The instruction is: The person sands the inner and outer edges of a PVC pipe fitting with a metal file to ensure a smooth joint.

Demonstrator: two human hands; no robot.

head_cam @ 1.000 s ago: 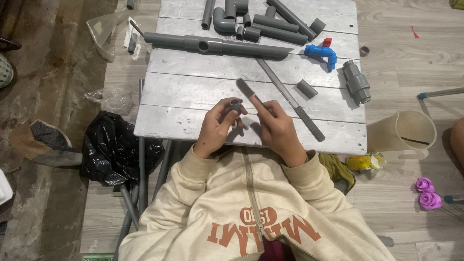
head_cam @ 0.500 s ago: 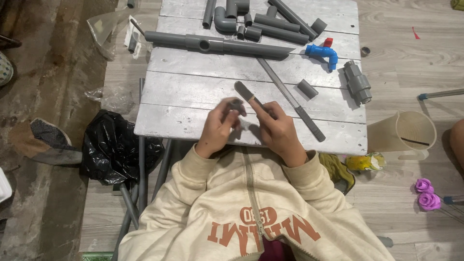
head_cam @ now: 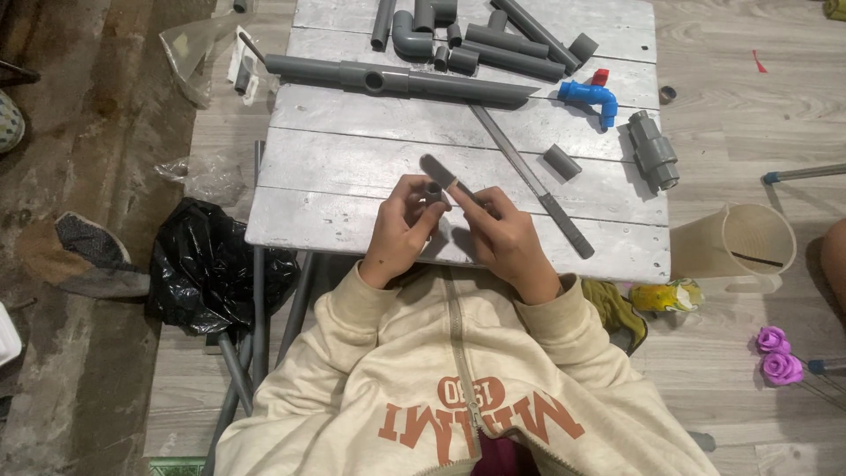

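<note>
Two hands are working a small grey pipe fitting [head_cam: 434, 189] over the near edge of the white plank bench [head_cam: 352, 176].

The left hand [head_cam: 401, 227] is pinching the fitting between fingertips, while the right hand [head_cam: 504, 236] is gripping a flat grey file [head_cam: 445, 176] angled against it. A long grey bar [head_cam: 531, 182], a short pipe stub [head_cam: 561, 162] and a blue elbow [head_cam: 587, 95] are lying beyond, well apart.

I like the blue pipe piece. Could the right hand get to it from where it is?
Probably yes. The blue elbow lies uncovered on the table, but the right hand holds a flat file, so it isn't free.
</note>
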